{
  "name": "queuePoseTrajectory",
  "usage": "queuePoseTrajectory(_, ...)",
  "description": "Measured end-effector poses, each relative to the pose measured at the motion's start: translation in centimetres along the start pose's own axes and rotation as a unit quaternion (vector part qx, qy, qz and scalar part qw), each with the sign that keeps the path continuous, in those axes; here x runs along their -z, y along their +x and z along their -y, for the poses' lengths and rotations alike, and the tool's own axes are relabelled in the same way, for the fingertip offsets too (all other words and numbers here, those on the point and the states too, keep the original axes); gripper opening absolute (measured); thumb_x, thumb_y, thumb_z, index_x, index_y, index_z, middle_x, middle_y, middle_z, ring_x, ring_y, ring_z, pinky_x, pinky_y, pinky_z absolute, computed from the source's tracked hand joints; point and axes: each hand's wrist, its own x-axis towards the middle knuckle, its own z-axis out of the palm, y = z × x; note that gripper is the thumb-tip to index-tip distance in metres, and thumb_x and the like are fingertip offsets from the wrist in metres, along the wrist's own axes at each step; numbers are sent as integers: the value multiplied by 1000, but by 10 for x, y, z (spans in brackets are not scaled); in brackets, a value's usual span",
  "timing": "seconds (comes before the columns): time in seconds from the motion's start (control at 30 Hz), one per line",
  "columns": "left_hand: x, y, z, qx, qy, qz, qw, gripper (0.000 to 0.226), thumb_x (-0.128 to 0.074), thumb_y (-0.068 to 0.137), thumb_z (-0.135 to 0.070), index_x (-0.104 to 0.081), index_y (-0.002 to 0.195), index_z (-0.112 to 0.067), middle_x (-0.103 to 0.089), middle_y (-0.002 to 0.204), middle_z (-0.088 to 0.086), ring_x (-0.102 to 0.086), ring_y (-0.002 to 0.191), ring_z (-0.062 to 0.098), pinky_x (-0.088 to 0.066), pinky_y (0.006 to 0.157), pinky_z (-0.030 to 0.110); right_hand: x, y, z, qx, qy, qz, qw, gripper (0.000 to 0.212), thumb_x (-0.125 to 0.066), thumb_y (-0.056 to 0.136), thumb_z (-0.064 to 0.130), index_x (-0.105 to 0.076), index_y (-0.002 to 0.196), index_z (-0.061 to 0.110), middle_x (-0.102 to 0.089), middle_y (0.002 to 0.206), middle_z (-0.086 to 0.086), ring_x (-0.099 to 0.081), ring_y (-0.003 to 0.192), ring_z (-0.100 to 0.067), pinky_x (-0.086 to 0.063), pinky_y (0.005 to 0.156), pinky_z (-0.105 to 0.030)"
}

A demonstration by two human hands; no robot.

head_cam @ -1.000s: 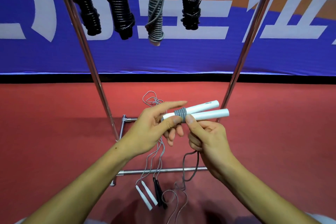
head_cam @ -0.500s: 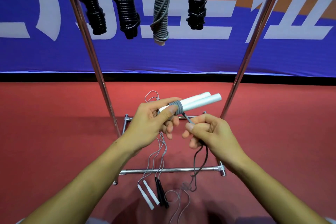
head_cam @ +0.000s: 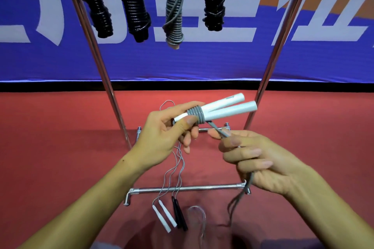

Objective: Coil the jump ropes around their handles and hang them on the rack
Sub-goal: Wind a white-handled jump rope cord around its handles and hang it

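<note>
Holding two white handles [head_cam: 220, 108] side by side, our left hand [head_cam: 164, 137] has its thumb pressed on the gray rope coils [head_cam: 196, 115] and its fingers curled under them. The handles sit in the middle of our view, with their free ends pointing toward 2 o'clock. Our right hand [head_cam: 257, 157] is just beside them at 4 o'clock. Its thumb and first finger pinch the gray rope [head_cam: 217, 129], and the other fingers curl around it. The rope runs tight from the coils to that pinch, then hangs down toward 6 o'clock.

Up at 12 o'clock, three black coiled ropes [head_cam: 133, 4] and one gray coiled rope [head_cam: 174, 14] hang between the poles of the shiny rack [head_cam: 97, 52]. Down at 6 o'clock, a white pair [head_cam: 165, 218] and a black pair [head_cam: 179, 216] of handles lie on the red floor [head_cam: 60, 137].
</note>
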Motion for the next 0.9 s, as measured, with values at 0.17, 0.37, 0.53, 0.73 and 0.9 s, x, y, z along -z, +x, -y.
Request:
queuePoseTrajectory(0.17, -4, -2, 23, 6, 175, -22, 984, 37, -61, 105, -8, -68, 125, -38, -67, 69, 4, -55, 51, 16, -55, 53, 31, 3, 15, -12, 111, -438, -231, 862, 18, -59, 104, 21, -60, 106, 3, -54, 62, -3, -27, 46, -9, -23, 42, -20)
queuePoseTrajectory(0.37, -3, 0, 29, 32, 248, -23, 968, 30, -61, 105, -12, -71, 129, -27, -68, 66, 3, -58, 47, 15, -54, 50, 27, 17, 19, -18, 208, -769, -310, 519, 12, -67, 96, 30, -55, 95, 26, -69, 67, 5, -63, 60, -11, -52, 60, -34)
queuePoseTrajectory(0.53, 4, 2, 29, 61, 265, -5, 962, 27, -60, 106, -14, -73, 127, -25, -68, 66, 1, -60, 48, 17, -53, 51, 28, 21, 21, -22, 259, -863, -285, 327, 19, -51, 102, 46, -62, 107, 31, -70, 91, 9, -68, 84, -23, -50, 61, -40)
queuePoseTrajectory(0.73, 8, 0, 26, 71, 256, 50, 963, 30, -60, 106, -16, -69, 127, -36, -71, 71, 6, -59, 52, 15, -55, 52, 30, 29, 25, -17, 334, -806, -245, 423, 17, -66, 96, 44, -76, 105, 33, -57, 93, 11, -61, 77, -14, -52, 64, -39)
queuePoseTrajectory(0.9, 11, -2, 26, 88, 278, 107, 951, 30, -60, 107, -20, -68, 135, -27, -72, 73, 2, -61, 54, 18, -58, 55, 34, 28, 24, -12, 326, -761, -238, 507, 19, -79, 88, 41, -68, 95, 28, -64, 81, 15, -59, 75, -6, -47, 66, -32)
